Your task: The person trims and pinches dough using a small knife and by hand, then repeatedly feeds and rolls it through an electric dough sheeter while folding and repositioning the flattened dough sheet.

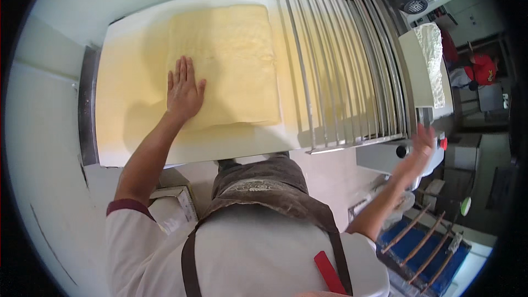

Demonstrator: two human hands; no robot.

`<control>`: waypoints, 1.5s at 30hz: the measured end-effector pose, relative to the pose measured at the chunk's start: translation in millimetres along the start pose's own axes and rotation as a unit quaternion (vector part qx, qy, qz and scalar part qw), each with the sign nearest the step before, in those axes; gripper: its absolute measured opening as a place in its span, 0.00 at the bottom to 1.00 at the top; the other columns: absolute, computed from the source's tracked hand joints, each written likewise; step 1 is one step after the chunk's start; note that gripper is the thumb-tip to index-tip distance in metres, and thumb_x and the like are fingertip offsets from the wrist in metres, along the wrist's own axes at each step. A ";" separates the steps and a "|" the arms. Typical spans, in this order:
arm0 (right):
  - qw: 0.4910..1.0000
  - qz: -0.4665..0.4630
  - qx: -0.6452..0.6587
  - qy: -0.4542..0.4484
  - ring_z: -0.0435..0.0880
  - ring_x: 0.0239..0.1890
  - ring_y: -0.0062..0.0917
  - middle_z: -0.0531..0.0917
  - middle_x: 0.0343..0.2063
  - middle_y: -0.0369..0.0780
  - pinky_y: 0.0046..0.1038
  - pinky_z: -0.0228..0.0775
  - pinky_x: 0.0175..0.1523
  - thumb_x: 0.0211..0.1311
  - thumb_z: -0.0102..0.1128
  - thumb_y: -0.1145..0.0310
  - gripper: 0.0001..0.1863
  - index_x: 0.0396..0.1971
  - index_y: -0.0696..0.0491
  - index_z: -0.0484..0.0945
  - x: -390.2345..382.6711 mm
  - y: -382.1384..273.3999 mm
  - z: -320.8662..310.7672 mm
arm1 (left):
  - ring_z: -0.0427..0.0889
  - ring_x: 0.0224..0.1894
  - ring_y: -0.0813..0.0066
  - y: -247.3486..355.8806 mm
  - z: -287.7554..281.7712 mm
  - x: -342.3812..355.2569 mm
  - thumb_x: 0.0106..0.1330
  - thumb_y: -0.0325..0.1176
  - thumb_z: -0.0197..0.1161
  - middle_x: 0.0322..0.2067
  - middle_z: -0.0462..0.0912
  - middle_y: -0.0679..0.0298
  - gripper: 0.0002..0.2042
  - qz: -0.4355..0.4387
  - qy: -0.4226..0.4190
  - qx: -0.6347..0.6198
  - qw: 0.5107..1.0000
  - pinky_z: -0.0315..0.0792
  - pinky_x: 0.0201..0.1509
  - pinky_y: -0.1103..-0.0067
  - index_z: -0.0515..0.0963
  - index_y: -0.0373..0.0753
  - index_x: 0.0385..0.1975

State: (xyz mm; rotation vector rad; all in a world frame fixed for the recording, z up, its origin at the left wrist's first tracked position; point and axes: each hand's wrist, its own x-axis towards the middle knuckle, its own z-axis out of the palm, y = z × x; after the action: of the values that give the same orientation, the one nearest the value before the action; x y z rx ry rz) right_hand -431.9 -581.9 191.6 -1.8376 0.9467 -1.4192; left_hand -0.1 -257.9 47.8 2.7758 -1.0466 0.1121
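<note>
In the head view, the left hand (185, 91) is palm down at the left part of a yellow dough sheet (239, 60), fingers straight and thumb apart, gripping nothing. The sheet lies flat on the pale surface (247, 142), left of the metal bar guard (357, 144). The right hand (421, 146), blurred, is near a red button (443, 143); I cannot tell its fingers' spread.
</note>
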 end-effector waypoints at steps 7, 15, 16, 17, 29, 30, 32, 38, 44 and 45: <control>0.973 0.060 -0.221 -0.029 0.74 0.57 0.30 0.78 0.53 0.43 0.34 0.60 0.63 0.70 0.43 0.47 0.30 0.61 0.54 0.69 157.2 65.7 -205.6 | 0.42 0.74 0.56 114.3 56.8 -21.1 0.72 0.47 0.41 0.72 0.44 0.49 0.34 0.047 -0.009 -0.057 0.997 0.37 0.74 0.59 0.45 0.31 0.70; 0.850 0.321 0.245 -0.338 0.75 0.34 0.23 0.78 0.31 0.38 0.26 0.66 0.42 0.71 0.44 0.50 0.23 0.34 0.55 0.77 206.8 220.2 -203.8 | 0.38 0.75 0.57 215.0 37.2 -25.1 0.72 0.48 0.44 0.72 0.43 0.50 0.34 -0.049 -0.035 0.017 0.998 0.33 0.75 0.62 0.44 0.33 0.71; 0.846 0.321 0.252 -0.343 0.75 0.34 0.23 0.78 0.31 0.38 0.26 0.66 0.42 0.71 0.44 0.50 0.23 0.34 0.55 0.77 198.5 224.1 -204.0 | 0.38 0.75 0.57 221.1 34.1 -29.3 0.72 0.48 0.44 0.72 0.43 0.50 0.34 -0.055 -0.033 0.024 0.998 0.33 0.75 0.62 0.44 0.33 0.71; 0.850 0.305 0.286 -0.321 0.74 0.32 0.23 0.78 0.30 0.38 0.27 0.65 0.39 0.71 0.44 0.49 0.23 0.31 0.54 0.76 193.9 228.8 -204.1 | 0.39 0.75 0.56 229.3 28.5 -35.1 0.72 0.47 0.44 0.72 0.43 0.50 0.34 -0.069 0.021 -0.106 0.992 0.33 0.75 0.63 0.44 0.33 0.71; 0.855 0.322 0.208 -0.349 0.80 0.40 0.24 0.80 0.40 0.39 0.28 0.73 0.47 0.68 0.46 0.42 0.29 0.49 0.55 0.73 220.6 266.5 -222.5 | 0.75 0.54 0.66 538.8 73.4 -298.9 0.66 0.33 0.59 0.49 0.78 0.55 0.14 -0.181 0.287 -0.567 0.750 0.66 0.57 0.72 0.72 0.33 0.48; 0.854 0.314 0.215 -0.355 0.80 0.43 0.26 0.80 0.42 0.41 0.28 0.73 0.50 0.67 0.46 0.42 0.31 0.53 0.57 0.72 229.2 300.2 -215.9 | 0.77 0.50 0.66 579.0 80.4 -313.2 0.64 0.34 0.61 0.46 0.79 0.55 0.13 -0.164 0.190 -0.582 0.774 0.69 0.54 0.72 0.74 0.34 0.44; 0.869 0.244 0.198 -0.383 0.80 0.46 0.27 0.80 0.46 0.43 0.29 0.71 0.53 0.68 0.45 0.42 0.33 0.55 0.58 0.70 224.3 284.6 -209.0 | 0.80 0.41 0.68 661.5 58.1 -316.2 0.62 0.38 0.65 0.40 0.81 0.57 0.15 -0.005 0.085 -0.559 0.825 0.72 0.49 0.73 0.75 0.35 0.42; 0.773 0.278 0.288 -0.492 0.80 0.43 0.26 0.81 0.41 0.41 0.31 0.71 0.51 0.70 0.44 0.44 0.29 0.49 0.57 0.75 229.1 276.7 -202.2 | 0.80 0.29 0.73 801.2 133.7 -310.4 0.61 0.47 0.66 0.25 0.81 0.63 0.19 -0.288 0.209 -0.543 0.760 0.73 0.34 0.75 0.79 0.34 0.33; 0.741 0.151 0.298 -0.583 0.77 0.51 0.25 0.80 0.48 0.39 0.31 0.66 0.58 0.72 0.41 0.47 0.28 0.52 0.57 0.73 243.0 295.5 -202.0 | 0.73 0.16 0.77 895.3 109.8 -277.8 0.64 0.46 0.63 0.14 0.75 0.65 0.18 -0.390 0.371 -0.682 0.495 0.67 0.21 0.76 0.77 0.35 0.23; 0.727 0.171 0.319 -0.584 0.76 0.50 0.26 0.78 0.47 0.42 0.29 0.64 0.57 0.75 0.40 0.54 0.24 0.51 0.60 0.73 238.1 291.7 -204.5 | 0.74 0.15 0.75 903.6 98.0 -277.6 0.64 0.49 0.63 0.14 0.74 0.64 0.20 -0.409 0.379 -0.706 0.437 0.69 0.19 0.77 0.74 0.35 0.23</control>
State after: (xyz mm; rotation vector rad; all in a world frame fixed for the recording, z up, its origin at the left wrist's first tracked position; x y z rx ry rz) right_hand -639.6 -950.6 123.9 -1.4419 0.0576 -0.0999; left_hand -804.6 -763.6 36.8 1.0044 0.4930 0.1828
